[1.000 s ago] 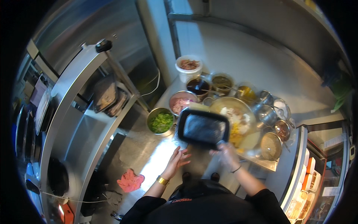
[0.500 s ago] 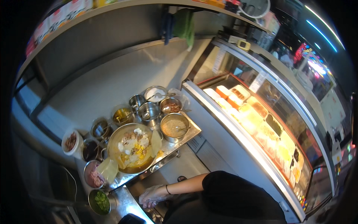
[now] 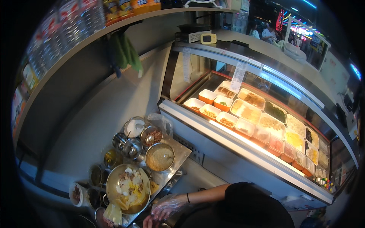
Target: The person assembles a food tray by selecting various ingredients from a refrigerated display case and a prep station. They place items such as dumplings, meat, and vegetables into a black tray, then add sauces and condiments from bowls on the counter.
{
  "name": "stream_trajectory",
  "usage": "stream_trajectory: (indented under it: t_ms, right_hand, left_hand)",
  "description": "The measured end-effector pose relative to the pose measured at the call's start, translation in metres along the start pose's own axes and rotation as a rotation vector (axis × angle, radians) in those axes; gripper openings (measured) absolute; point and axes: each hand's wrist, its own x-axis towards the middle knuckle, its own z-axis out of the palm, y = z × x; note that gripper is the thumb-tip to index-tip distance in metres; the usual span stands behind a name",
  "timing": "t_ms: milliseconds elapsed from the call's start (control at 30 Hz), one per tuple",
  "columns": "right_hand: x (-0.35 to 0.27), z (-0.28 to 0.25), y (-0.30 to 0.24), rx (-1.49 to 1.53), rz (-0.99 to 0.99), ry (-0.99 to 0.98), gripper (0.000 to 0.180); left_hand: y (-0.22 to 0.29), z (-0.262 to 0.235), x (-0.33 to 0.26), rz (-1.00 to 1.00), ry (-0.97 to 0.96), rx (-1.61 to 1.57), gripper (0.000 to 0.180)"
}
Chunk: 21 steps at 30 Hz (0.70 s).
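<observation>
My right hand [image 3: 165,207], in a clear plastic glove and with a dark band at the wrist, is low in the view beside the steel counter's front edge. Its fingers are loosely bent, and no object shows in them. Close by its fingertips, part of my left hand [image 3: 147,222] shows at the lower edge; most of it is cut off. Left of the hands, a large steel bowl [image 3: 111,185] holds yellow, white and brown food. A pale flat scraper [image 3: 145,181] leans inside its right side, and a yellowish translucent piece [image 3: 113,215] hangs at its front.
Behind the bowl stand a pot of pale grainy sauce [image 3: 160,156], a bowl of white powder [image 3: 134,127], a bowl of reddish-brown bits [image 3: 151,136] and several dark jars. A lit glass display case [image 3: 243,142] with food tubs runs along the right. Bottles [image 3: 72,22] line the upper shelf.
The view has swung up and right, showing more of the display case and shelf. The bowl of greens has left the picture. Part of my left hand now shows near my right.
</observation>
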Motion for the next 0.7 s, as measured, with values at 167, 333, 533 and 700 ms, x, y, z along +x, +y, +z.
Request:
stream_trajectory:
  t_ms: [167, 333, 533, 700]
  right_hand:
    - [-0.069, -0.034, -0.04, -0.04, -0.343, -0.097, 0.051]
    - [-0.143, -0.043, -0.084, -0.108, -0.502, -0.035, 0.061]
    - [-0.193, -0.063, -0.094, -0.126, -0.692, 0.102, 0.072]
    - [-0.246, -0.035, -0.115, 0.005, -0.663, 0.32, 0.076]
  left_hand:
    - [0.019, 0.058, 0.056, 0.092, -0.2, 0.156, 0.032]
    - [0.063, 0.165, 0.061, 0.11, -0.264, 0.166, 0.019]
    - [0.054, 0.217, 0.117, -0.001, -0.311, 0.226, 0.012]
    - [0.06, 0.247, 0.152, 0.032, -0.429, 0.315, 0.011]
